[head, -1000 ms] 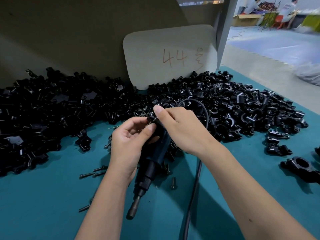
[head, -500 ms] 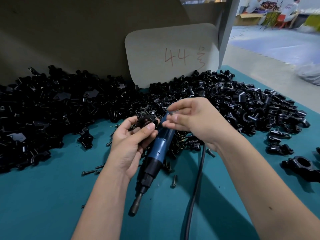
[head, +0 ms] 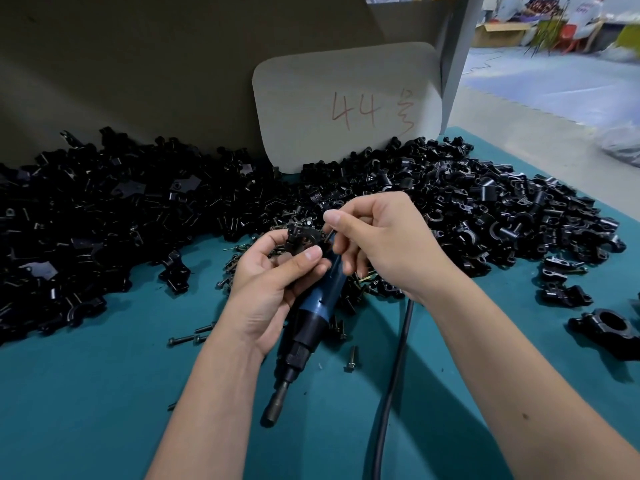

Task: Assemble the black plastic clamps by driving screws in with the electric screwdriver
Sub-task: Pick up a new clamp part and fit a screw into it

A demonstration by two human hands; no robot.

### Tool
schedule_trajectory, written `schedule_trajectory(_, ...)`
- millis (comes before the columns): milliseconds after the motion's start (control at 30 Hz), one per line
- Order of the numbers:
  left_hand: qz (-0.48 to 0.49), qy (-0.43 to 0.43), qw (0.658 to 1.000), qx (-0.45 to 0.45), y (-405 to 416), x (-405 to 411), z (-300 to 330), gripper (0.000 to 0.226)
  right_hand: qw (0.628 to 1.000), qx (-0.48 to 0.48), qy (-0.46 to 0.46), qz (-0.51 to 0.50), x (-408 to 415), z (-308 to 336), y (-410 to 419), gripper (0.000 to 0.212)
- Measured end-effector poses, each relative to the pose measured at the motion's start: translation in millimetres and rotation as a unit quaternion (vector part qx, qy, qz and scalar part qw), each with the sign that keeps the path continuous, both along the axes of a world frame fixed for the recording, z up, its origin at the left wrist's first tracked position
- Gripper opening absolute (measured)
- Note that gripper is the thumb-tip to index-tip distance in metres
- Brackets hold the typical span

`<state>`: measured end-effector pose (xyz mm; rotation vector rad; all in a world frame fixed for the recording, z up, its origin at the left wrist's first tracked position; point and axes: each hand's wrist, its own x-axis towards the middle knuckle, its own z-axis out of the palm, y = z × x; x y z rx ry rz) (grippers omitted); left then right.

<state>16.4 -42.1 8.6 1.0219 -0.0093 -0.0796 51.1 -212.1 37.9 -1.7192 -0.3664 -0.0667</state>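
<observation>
My left hand (head: 270, 285) holds a black plastic clamp (head: 303, 235) between thumb and fingers, just above the table. My right hand (head: 377, 244) is beside it, fingers curled, pinching a small dark screw (head: 328, 236) against the clamp. The blue electric screwdriver (head: 313, 313) lies under both hands, its bit (head: 273, 407) pointing toward me; my right hand's lower fingers rest around its rear end. Its black cable (head: 394, 368) runs down to the near edge.
A large heap of black clamp parts (head: 104, 216) spreads across the back of the teal table (head: 104, 393). Assembled clamps (head: 602, 327) lie at the right. Loose screws (head: 350, 359) are scattered near the screwdriver. A cardboard sign (head: 346, 109) leans against the back wall.
My right hand has come off the clamp's top, drawn back to the right, then returned with a screw to the clamp. My left hand has kept the clamp and lifted it slightly.
</observation>
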Motion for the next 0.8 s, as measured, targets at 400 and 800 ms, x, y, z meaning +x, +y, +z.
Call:
schedule_trajectory(400, -0.018, 0.0, 0.999, -0.032, 0.6, 1.3, -1.3, 0.034, 0.998, -0.052, -0.038, -0.028, 0.1, 0.0, -2.0, 0.033)
schedule_trajectory(800, -0.011, -0.009, 1.0, -0.006, -0.9, -1.0, 1.6, 0.028, 0.997, -0.053, -0.04, -0.025, -2.1, 0.8, 0.5, 0.034)
